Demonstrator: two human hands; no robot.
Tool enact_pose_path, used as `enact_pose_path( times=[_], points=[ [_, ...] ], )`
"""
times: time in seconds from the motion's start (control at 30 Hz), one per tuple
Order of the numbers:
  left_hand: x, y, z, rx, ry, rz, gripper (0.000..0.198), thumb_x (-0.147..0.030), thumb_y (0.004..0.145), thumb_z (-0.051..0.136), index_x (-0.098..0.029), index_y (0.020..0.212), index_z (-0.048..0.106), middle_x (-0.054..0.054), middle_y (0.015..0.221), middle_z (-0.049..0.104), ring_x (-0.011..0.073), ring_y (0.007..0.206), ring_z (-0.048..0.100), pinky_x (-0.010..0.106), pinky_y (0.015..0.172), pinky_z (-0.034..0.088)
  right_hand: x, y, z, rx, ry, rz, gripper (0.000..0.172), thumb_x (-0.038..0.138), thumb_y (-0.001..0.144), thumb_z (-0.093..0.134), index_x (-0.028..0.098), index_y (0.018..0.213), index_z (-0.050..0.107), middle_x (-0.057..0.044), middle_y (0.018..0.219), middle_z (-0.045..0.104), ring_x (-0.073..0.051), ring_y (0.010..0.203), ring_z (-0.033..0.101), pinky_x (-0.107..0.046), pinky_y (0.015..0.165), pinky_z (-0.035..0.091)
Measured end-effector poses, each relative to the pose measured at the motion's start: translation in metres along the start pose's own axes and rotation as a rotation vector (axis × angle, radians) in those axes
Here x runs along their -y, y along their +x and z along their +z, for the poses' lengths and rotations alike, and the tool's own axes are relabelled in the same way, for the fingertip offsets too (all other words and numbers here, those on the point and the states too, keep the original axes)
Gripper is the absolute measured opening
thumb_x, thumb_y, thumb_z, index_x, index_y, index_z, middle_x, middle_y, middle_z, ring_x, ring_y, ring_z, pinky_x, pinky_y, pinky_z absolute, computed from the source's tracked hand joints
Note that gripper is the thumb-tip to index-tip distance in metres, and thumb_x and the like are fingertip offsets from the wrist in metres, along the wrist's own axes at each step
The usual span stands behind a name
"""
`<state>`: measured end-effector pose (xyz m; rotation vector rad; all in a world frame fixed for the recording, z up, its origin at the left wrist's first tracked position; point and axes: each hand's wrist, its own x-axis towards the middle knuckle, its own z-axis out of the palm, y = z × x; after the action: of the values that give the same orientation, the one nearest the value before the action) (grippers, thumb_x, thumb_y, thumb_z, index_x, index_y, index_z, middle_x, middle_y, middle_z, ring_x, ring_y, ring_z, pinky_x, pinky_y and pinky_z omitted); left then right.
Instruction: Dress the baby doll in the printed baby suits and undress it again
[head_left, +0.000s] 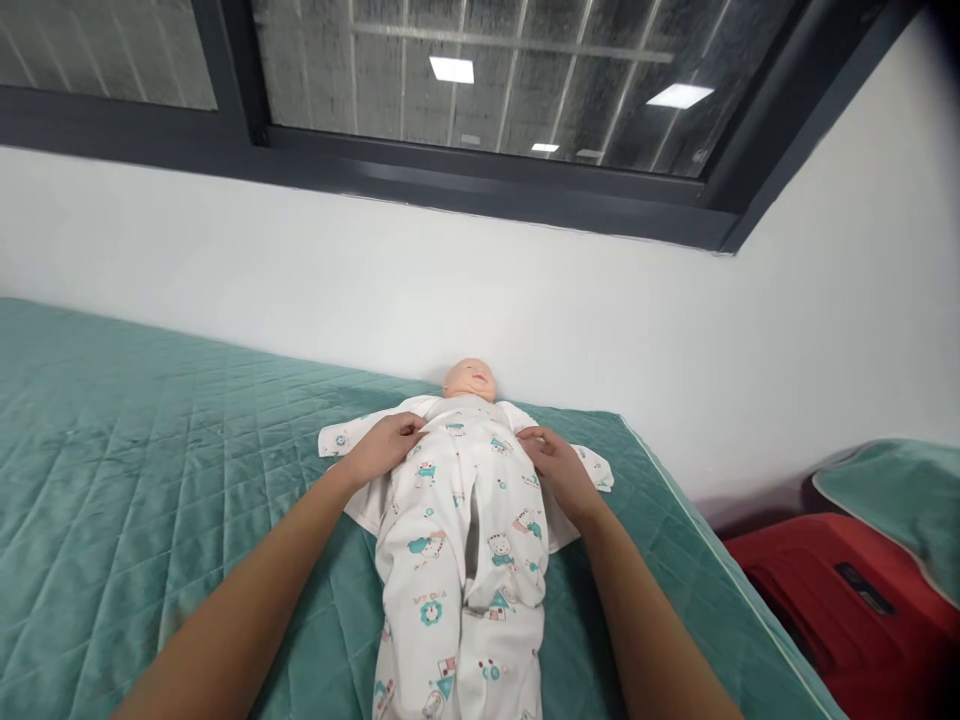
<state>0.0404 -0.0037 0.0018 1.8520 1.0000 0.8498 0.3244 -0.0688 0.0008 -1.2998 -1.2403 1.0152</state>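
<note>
A baby doll point(470, 380) lies on its back with its head towards the wall. White baby trousers point(431, 545) printed with animals cover its legs and reach high up its body. Under them, a matching baby shirt point(335, 440) is spread out, sleeves to both sides. My left hand point(385, 446) pinches the trousers' upper edge on the left, fingers curled. On the opposite side, my right hand point(556, 468) grips the same edge, its fingertips resting against the cloth. The doll's arms and legs are hidden by the clothes.
A green quilted cover point(187, 470) lies beneath the doll, its edge running down on the right. Past that edge stands a red plastic stool or chair point(817, 570) with green cloth point(900, 500) beside it. The white wall point(337, 270) and a dark-framed window point(487, 185) are behind.
</note>
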Motion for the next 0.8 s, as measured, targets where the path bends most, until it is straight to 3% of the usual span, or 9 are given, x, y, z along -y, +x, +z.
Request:
enact_pose_path(
  times=[0.13,0.2,0.37,0.47,0.8],
  points=[
    [0.009,0.003,0.003,-0.119,0.105,0.017,0.020,-0.037,0.084,0.053,-0.020,0.075,0.058,0.001,0.077,0.060,0.0191,0.074,0.052,0.031,0.070,0.038,0.006,-0.008,-0.003,0.137,-0.195,-0.028,0.026,0.040,0.077,0.068,0.020,0.091,0.059,0.001,0.082,0.064,-0.015,0.073,0.056,-0.029,0.068,0.043],
    [0.014,0.006,0.008,-0.212,0.164,0.046,0.020,-0.036,0.085,0.052,-0.020,0.072,0.054,0.001,0.075,0.058,0.0191,0.073,0.051,0.031,0.070,0.037,0.007,-0.008,-0.002,0.145,-0.300,-0.052,0.021,0.038,0.078,0.064,0.020,0.089,0.059,0.000,0.082,0.063,-0.016,0.073,0.055,-0.030,0.067,0.043],
    [0.017,0.010,0.016,-0.359,0.318,0.098,0.017,-0.029,0.087,0.049,-0.020,0.073,0.051,0.004,0.082,0.057,0.0203,0.079,0.052,0.033,0.073,0.039,-0.004,0.003,0.004,-0.145,-0.660,-0.223,0.016,0.036,0.083,0.052,0.022,0.086,0.058,-0.002,0.083,0.061,-0.019,0.075,0.052,-0.034,0.073,0.041],
    [0.015,0.009,0.016,-0.332,0.337,0.080,0.016,-0.026,0.086,0.049,-0.020,0.072,0.052,0.005,0.082,0.060,0.0203,0.080,0.054,0.032,0.074,0.041,-0.011,0.008,0.007,-0.188,-0.725,-0.218,0.017,0.035,0.085,0.047,0.022,0.086,0.057,-0.005,0.089,0.062,-0.021,0.082,0.054,-0.035,0.078,0.040],
    [0.017,-0.005,0.016,-0.175,0.177,-0.068,0.013,-0.028,0.085,0.044,-0.020,0.084,0.054,0.004,0.084,0.067,0.0214,0.081,0.059,0.033,0.076,0.042,-0.001,0.001,-0.001,0.048,-0.651,-0.055,0.010,0.020,0.072,0.053,0.021,0.075,0.063,-0.005,0.078,0.070,-0.021,0.077,0.061,-0.029,0.069,0.043]
  ],
)
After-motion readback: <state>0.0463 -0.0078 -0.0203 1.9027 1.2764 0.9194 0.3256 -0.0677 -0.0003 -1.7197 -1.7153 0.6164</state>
